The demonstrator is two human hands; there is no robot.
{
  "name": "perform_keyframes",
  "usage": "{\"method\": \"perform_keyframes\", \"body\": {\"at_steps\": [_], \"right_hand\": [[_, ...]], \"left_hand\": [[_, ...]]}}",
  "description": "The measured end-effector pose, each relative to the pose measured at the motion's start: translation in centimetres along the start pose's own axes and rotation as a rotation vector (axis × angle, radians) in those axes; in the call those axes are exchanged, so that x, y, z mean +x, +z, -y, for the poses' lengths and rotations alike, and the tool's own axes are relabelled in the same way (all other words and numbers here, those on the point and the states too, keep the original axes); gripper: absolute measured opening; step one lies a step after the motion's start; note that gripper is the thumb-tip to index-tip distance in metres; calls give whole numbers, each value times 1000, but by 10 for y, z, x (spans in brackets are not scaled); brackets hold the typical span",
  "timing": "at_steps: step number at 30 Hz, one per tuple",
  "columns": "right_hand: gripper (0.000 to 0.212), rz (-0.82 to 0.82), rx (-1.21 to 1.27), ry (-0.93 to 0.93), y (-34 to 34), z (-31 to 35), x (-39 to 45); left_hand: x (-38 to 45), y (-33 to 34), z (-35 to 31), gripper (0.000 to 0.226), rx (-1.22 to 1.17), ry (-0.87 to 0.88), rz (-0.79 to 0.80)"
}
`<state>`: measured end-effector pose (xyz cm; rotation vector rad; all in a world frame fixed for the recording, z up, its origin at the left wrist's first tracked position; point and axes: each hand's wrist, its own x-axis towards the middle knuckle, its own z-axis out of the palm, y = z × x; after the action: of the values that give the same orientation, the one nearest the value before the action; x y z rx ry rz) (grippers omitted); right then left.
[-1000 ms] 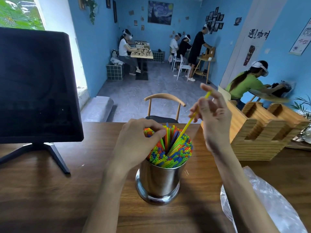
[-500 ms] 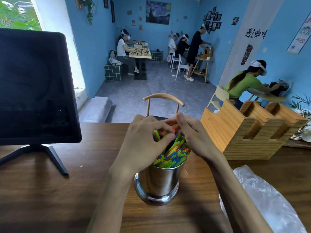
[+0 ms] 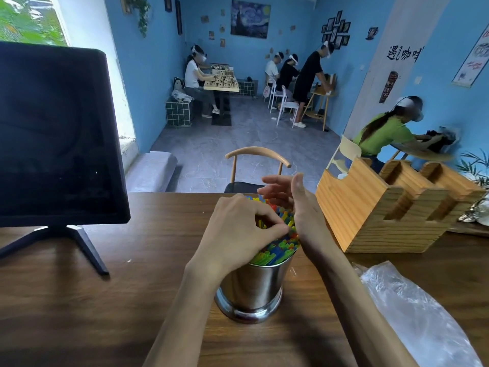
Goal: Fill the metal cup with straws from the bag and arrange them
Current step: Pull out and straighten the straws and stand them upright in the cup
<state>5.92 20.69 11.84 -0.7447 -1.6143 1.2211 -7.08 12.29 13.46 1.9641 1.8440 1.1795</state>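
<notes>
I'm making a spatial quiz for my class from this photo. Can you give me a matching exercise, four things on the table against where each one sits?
Things:
1. shiny metal cup of coloured plastic straws
2. black flat monitor on a stand
3. clear plastic bag
4. light wooden slotted organiser box

Places:
A. far right of the brown wooden table
B. near right corner, lying flat
C. left side, screen dark
D. centre, between the left hand and right hand

Pairs: 1-D, 2-C, 3-B, 4-A
</notes>
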Motion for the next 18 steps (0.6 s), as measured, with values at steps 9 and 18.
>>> {"method": "perform_keyframes", "body": {"at_steps": [9, 18], "right_hand": [[41, 168, -112, -9, -7, 3, -5], [26, 297, -200, -62, -12, 5, -10]], "left_hand": [[-5, -14, 1, 10, -30, 0, -11], [0, -15, -5, 20, -489, 156, -584]]}}
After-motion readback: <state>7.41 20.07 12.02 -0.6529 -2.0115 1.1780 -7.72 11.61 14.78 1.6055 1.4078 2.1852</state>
